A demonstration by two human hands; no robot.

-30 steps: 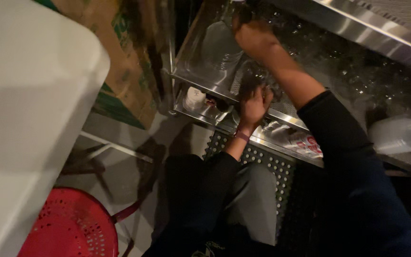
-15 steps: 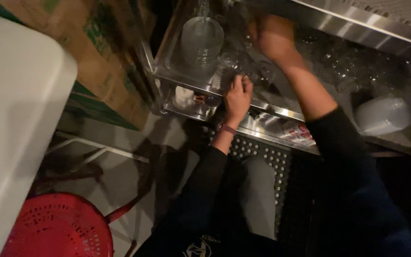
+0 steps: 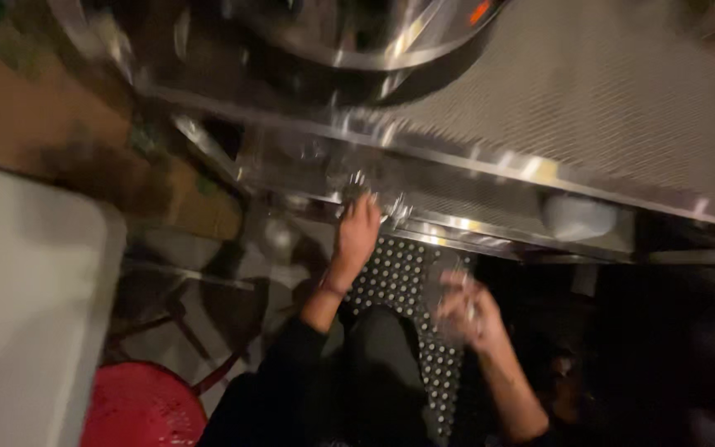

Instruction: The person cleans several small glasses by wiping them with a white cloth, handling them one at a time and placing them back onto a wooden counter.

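Left hand (image 3: 357, 232) resting on metal shelf (image 3: 457, 223) edge, grip unclear, right hand (image 3: 469, 310) blurred, curled around small clear glass (image 3: 467, 308), above studded mat (image 3: 399, 273)

Metal shelf (image 3: 490, 223) across the middle, mesh surface (image 3: 589, 108) above it, big bowl (image 3: 357, 33) at top centre. Left hand (image 3: 357, 232) on the shelf's front edge. Right hand (image 3: 469, 310) lower, apart from the shelf, over the studded floor mat (image 3: 399, 273). Stool (image 3: 138, 406) at bottom left, beside a box lid (image 3: 26, 314).
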